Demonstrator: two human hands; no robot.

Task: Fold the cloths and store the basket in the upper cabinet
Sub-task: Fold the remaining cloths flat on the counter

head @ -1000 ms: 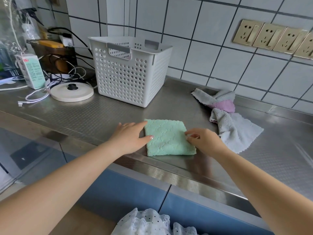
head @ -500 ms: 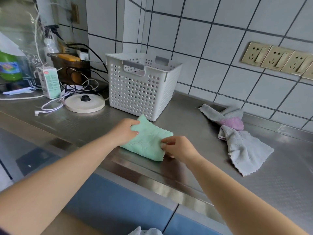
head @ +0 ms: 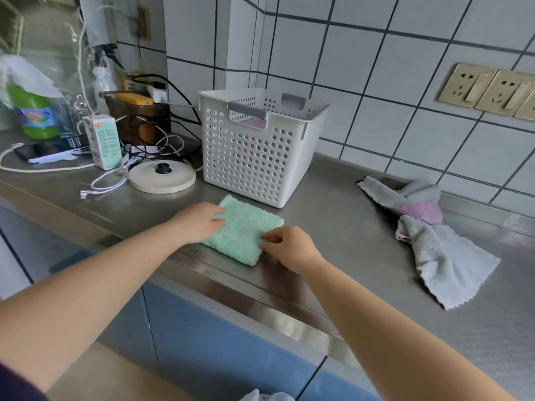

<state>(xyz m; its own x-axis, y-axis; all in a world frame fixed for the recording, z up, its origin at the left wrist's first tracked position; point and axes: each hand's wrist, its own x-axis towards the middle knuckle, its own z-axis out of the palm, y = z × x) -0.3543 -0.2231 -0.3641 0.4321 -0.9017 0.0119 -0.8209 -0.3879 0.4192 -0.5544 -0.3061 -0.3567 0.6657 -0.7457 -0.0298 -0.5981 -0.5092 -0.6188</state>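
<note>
A folded mint-green cloth (head: 246, 228) lies on the steel counter (head: 333, 215) just in front of the white perforated basket (head: 254, 151). My left hand (head: 199, 221) grips the cloth's left edge, fingers curled over it. My right hand (head: 289, 246) pinches its right edge. Something pink shows inside the basket through the handle gap. To the right, a grey cloth (head: 443, 256) and a pink cloth (head: 422, 211) lie unfolded in a heap near the wall.
Left of the basket sit a round white lid (head: 162, 178), tangled cables (head: 115, 180), a small carton (head: 104, 141), a green bottle (head: 34, 114) and a phone. Wall sockets (head: 489, 89) are at the upper right. Blue cabinet fronts run below the counter edge.
Both hands took hold of the green cloth's edges and slid it left, toward the basket, turning it slightly. The camera view shifted left and up.
</note>
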